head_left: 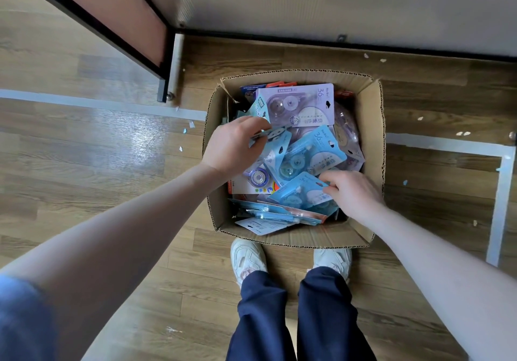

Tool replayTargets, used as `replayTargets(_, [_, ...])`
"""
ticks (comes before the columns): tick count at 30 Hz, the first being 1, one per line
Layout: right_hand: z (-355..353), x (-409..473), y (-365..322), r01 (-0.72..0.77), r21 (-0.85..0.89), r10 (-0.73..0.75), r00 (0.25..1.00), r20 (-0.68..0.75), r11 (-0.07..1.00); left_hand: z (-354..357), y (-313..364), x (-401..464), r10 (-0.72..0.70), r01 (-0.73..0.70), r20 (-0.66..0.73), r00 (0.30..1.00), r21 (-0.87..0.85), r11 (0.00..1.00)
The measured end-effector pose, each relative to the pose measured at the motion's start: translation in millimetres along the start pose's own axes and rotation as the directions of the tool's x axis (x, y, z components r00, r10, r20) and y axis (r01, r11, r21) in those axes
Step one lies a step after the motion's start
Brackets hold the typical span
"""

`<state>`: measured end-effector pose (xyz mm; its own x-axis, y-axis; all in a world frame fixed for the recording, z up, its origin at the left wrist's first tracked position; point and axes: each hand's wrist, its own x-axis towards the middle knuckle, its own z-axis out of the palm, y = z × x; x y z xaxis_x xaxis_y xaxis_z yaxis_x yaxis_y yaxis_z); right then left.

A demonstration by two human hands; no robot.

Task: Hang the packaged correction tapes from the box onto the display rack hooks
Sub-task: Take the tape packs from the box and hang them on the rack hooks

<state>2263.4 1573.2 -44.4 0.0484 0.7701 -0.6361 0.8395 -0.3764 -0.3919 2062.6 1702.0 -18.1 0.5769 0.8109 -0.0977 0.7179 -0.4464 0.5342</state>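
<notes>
Floor [112,142]: wood planks under the cardboard box, pale tape lines running off to either side of it, paper scraps scattered around it.
Display rack [145,41]: we see only its black base frame and pale back panel, beyond the box's far side.
Cardboard box [372,125]: our landmark; open-topped, flaps out, on the floor directly ahead of our white shoes [247,260].
Packaged correction tapes [310,156]: heaped loose inside the box, mostly blue cards, overlapping at all angles.
Lilac pack [296,106]: flat on top of the heap, toward the box's far wall.
Left hand [232,145]: over the box's left half, fingers curled, pinching the edge of a blue pack [275,137].
Right hand [351,190]: at the box's near right, fingers curled around another blue pack [300,192] lying on the heap.
</notes>
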Motion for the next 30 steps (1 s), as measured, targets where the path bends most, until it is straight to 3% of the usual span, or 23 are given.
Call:
replayTargets(10, [-37,-14,-19,-0.013,0.056,0.02,0.992,-0.123,0.998,-39,9,-12,-0.083,0.079,0.046,0.996,0.08,0.994])
replayTargets(17, [-89,-42,-36,-0.027,0.0,0.027,0.976,-0.217,1.0,-84,36,-5,-0.089,0.085,0.05,0.995,0.074,0.994])
replayTargets(30, [-230,-115,-112,0.002,-0.13,-0.056,0.909,-0.414,0.992,-227,96,5,-0.03,0.031,-0.011,1.0,0.097,0.995])
